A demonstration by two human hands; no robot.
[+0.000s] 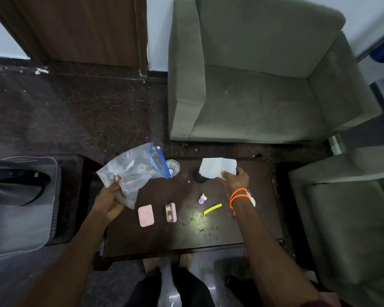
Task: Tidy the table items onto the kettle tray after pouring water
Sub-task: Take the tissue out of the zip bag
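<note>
My left hand [108, 201] grips a clear zip bag [133, 171] with a blue seal, held up over the left edge of the dark table [186, 238]. My right hand [235, 179] pinches a white paper [216, 167] above a dark round object [198, 177] at the table's far side. On the table lie a pink case [146, 215], a small clear box [171, 212], a small purple and white piece [202, 198] and a yellow strip [212, 209]. A glass [173, 166] stands behind the bag. The kettle [16, 180] sits on its tray [20, 218] at the left.
A grey armchair [264, 74] stands beyond the table, and another armchair [346, 218] is at the right. A wooden door [87, 27] is at the back left. My feet [162, 262] show below the table's near edge. A white object lies partly hidden under my right wrist.
</note>
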